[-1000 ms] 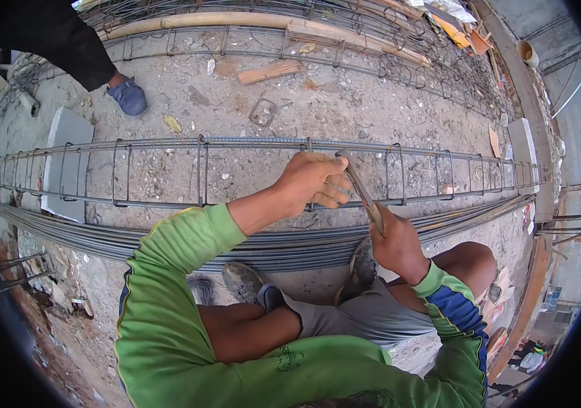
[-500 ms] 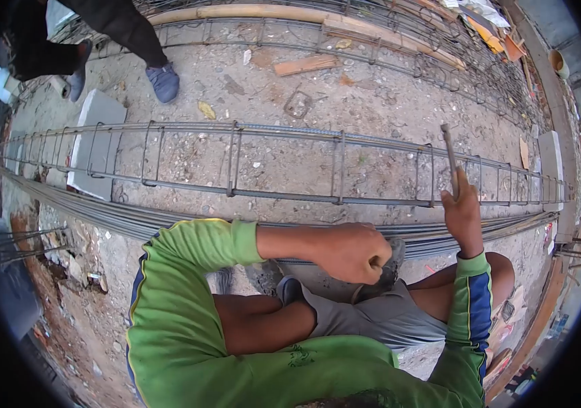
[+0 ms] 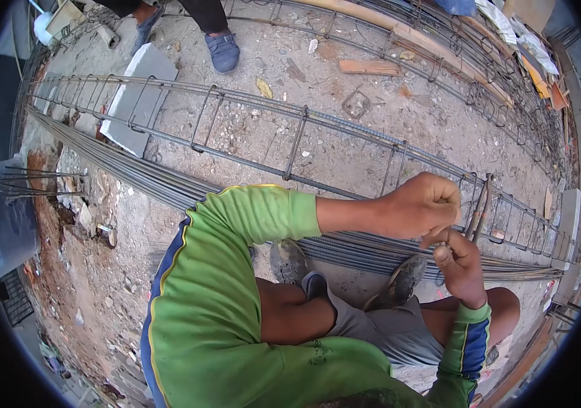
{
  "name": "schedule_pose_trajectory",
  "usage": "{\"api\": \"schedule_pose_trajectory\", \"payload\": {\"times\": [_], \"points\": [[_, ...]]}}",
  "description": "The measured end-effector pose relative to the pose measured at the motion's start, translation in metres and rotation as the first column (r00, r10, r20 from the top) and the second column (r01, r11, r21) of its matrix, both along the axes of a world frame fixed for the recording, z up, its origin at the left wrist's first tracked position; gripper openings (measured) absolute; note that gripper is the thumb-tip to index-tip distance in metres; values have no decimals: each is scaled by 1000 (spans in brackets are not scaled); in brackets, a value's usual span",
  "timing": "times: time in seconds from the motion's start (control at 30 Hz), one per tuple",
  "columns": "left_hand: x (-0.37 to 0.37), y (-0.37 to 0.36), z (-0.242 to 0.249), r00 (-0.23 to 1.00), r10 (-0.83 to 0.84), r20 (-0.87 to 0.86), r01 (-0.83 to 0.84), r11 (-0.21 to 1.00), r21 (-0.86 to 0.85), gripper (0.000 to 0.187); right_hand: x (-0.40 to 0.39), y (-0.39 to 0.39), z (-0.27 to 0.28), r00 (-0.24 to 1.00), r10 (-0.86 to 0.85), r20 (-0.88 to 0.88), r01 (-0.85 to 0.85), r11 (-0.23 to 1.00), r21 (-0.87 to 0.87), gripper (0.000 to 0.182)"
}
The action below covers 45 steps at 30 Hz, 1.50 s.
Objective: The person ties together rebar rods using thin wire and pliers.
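My left hand (image 3: 421,207) is closed in a fist, palm down, above the near bar of the rebar cage (image 3: 250,163). What it grips is hidden by the fingers. Just below it, my right hand (image 3: 462,266) has its thumb and fingers curled in, close to the left fingers. From the right hand a slim metal tool (image 3: 482,207) points up, overlapping the cage's stirrups in this view. The cage lies slanting across the ground in front of me, with several stirrups along its long bars.
Loose straight rebar (image 3: 127,173) lies bundled between me and the cage. Pale blocks (image 3: 131,102) (image 3: 569,221) sit under its ends. Another person's shoe (image 3: 222,53) stands beyond it. Further back are more cages, a long wooden pole (image 3: 440,58) and a short wood piece (image 3: 370,67).
My view has turned toward the right. My left hand has moved right and up over the cage, and the right hand with the tool has come close beside it. The other person's feet have shifted.
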State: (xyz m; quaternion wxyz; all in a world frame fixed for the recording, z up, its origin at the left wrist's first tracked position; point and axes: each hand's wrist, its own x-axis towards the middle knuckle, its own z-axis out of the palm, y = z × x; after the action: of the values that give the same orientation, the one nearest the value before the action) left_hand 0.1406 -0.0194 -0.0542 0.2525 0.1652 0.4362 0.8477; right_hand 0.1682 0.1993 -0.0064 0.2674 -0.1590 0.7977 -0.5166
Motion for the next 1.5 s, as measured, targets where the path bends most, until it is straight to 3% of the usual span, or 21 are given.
{"api": "schedule_pose_trajectory", "payload": {"times": [0.03,0.1,0.17,0.23,0.37,0.43,0.47,0.5,0.57,0.7,0.77,0.83,0.93,1.07,1.13,1.17,1.23,1.3,1.33,1.4,1.5], "points": [[-4,-1,0,1000,4,-3,-4,1000,-3,14,2,-4,-2,990,20,141,-27,999,47,38],[-12,-4,0,938,200,-283,-247,959,-140,13,3,-8,-6,992,-46,115,44,999,20,31],[-19,-12,-1,901,236,-364,-325,923,-205,13,-4,-8,-4,955,-152,254,179,980,-86,32],[-26,-17,-9,707,372,-601,-605,759,-241,13,-9,-11,-3,942,-187,278,226,967,-117,32],[-27,-15,-26,692,391,-607,-667,669,-329,12,-14,-12,-8,909,-364,203,385,920,-75,32],[-27,-13,-24,716,314,-624,-622,693,-364,12,-13,-15,-24,949,-233,-213,279,935,219,26],[-26,-16,-22,738,233,-634,-575,709,-408,13,-11,-20,-20,946,-186,-264,273,897,348,21],[-27,-18,-21,737,237,-634,-581,702,-413,13,-11,-21,-24,949,-178,-261,264,901,344,21],[-33,-20,-21,722,262,-640,-620,656,-431,14,-10,-20,-34,850,-83,-520,317,869,380,21],[-46,-32,-16,796,356,-489,-568,718,-401,15,-24,-20,-29,805,-233,-546,462,824,329,23],[-47,-39,-15,860,215,-464,-421,812,-405,17,-29,-25,-22,802,-298,-518,516,782,349,24],[-50,-37,-27,776,258,-575,-542,739,-400,18,-33,-29,-15,849,-313,-426,481,789,381,24],[-57,-40,-33,790,415,-451,-603,656,-454,21,-39,-22,-21,770,-164,-617,447,828,338,24],[-90,-64,-50,747,456,-484,-665,509,-547,22,-51,-31,-15,895,44,-444,170,886,431,26],[-105,-70,-53,749,302,-590,-661,294,-690,24,-59,-36,-27,887,143,-439,65,903,426,27],[-114,-70,-56,746,301,-594,-666,299,-684,24,-64,-40,-33,910,214,-355,-45,903,426,28],[-133,-71,-68,886,19,-462,-456,211,-865,25,-74,-51,-44,916,290,-277,-156,894,421,30],[-150,-67,-86,901,-72,-428,-411,180,-894,27,-84,-62,-53,983,90,158,-131,952,275,27],[-156,-65,-93,910,-164,-380,-359,141,-922,28,-87,-62,-66,984,93,149,-132,952,277,27],[-162,-63,-102,904,-193,-381,-358,143,-923,29,-90,-64,-84,808,-188,558,210,977,25,25],[-162,-66,-100,878,-268,-397,-373,138,-918,29,-90,-82,-81,763,-422,490,386,905,178,25]]}}
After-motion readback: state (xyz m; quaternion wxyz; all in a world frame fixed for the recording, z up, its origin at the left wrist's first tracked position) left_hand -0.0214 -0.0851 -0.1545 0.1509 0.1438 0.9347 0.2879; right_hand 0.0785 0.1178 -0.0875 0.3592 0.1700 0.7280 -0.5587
